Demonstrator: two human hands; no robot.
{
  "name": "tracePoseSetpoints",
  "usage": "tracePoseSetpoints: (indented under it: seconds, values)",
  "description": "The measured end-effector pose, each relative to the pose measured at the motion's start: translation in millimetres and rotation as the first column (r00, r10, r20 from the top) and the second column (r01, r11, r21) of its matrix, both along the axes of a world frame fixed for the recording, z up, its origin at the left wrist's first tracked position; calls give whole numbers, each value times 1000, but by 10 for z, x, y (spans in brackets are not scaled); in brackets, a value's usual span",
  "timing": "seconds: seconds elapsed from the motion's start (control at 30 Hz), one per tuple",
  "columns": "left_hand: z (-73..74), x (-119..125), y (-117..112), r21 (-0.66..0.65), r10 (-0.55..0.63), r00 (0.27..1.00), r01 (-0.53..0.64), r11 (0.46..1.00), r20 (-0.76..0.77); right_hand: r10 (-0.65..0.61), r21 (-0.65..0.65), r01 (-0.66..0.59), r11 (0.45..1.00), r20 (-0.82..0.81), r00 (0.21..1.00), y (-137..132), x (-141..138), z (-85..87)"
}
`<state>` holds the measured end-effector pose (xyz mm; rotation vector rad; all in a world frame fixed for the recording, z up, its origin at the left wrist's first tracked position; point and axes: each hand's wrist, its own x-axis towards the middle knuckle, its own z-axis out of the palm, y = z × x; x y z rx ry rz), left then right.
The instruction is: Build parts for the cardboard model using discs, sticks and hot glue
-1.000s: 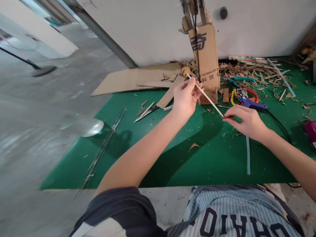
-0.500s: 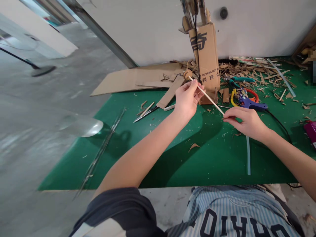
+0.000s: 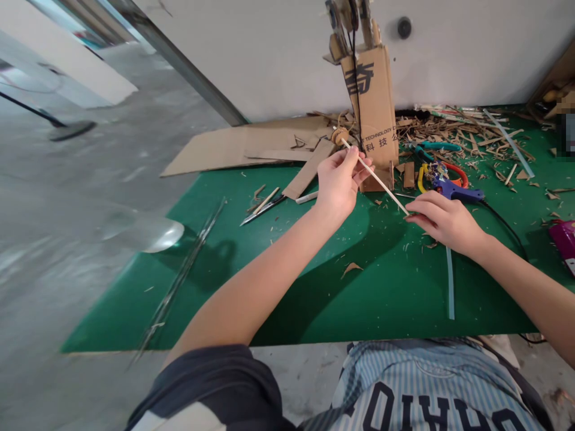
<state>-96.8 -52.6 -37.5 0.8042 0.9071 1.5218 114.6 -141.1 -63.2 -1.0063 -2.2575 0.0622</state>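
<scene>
My left hand (image 3: 339, 179) pinches the upper part of a thin wooden stick (image 3: 381, 183) that slants down to the right above the green mat (image 3: 278, 269). A small round cardboard disc (image 3: 338, 135) sits on the stick's far end. My right hand (image 3: 442, 220) is closed in a pinch at the stick's lower tip, and whatever it grips there is too small to make out. A tall upright cardboard structure (image 3: 372, 102) with printed lettering and a black cord stands just behind both hands.
A blue glue gun (image 3: 456, 190), pliers with yellow and red handles (image 3: 424, 173) and teal-handled cutters (image 3: 438, 146) lie right of the cardboard. Flat cardboard sheets (image 3: 242, 146), many offcuts (image 3: 467, 134), a clear glue stick (image 3: 449, 281) and a blade (image 3: 263, 206) lie on the mat.
The stick and both hands have barely shifted; my right hand has slid slightly along the stick's lower end. The view has tilted a little.
</scene>
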Motion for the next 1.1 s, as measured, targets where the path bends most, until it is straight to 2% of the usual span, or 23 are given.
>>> tracePoseSetpoints:
  seconds: [0.1,0.2,0.3,0.37,0.43,0.5,0.6,0.67,0.87,1.0,1.1]
  values:
    - [-11,10,-13,2,-23,1000,23,1000,17,-9,77,2,997,101,995,18,44,7]
    - [-12,29,-38,18,-39,999,39,999,-1,74,40,-81,996,147,986,25,66,10]
    - [-2,42,-60,31,-51,999,51,998,-11,144,-26,-142,989,95,985,19,54,-8]
    - [9,41,-60,37,-36,999,37,999,-15,155,-67,-157,985,-20,988,16,31,-26]
    - [28,32,-52,51,-1,1000,2,999,-23,95,-142,-121,982,-178,979,18,3,-42]
    - [62,20,-51,74,33,999,-30,997,-33,-26,-280,-76,957,-345,938,25,-26,-55]
    - [138,13,-78,104,54,997,-49,993,-48,-207,-483,-92,871,-531,822,36,-64,-68]
    - [191,19,-108,104,64,996,-57,993,-67,-263,-544,-137,828,-592,761,41,-83,-74]
    - [252,60,-178,112,82,994,-73,991,-75,-293,-598,-274,753,-678,674,74,-96,-99]
    - [259,60,-205,137,72,993,-60,989,-89,-273,-621,-310,720,-664,696,100,-72,-107]
    - [262,18,-183,206,60,990,-33,978,-124,-218,-600,-357,716,-678,702,98,-60,-75]
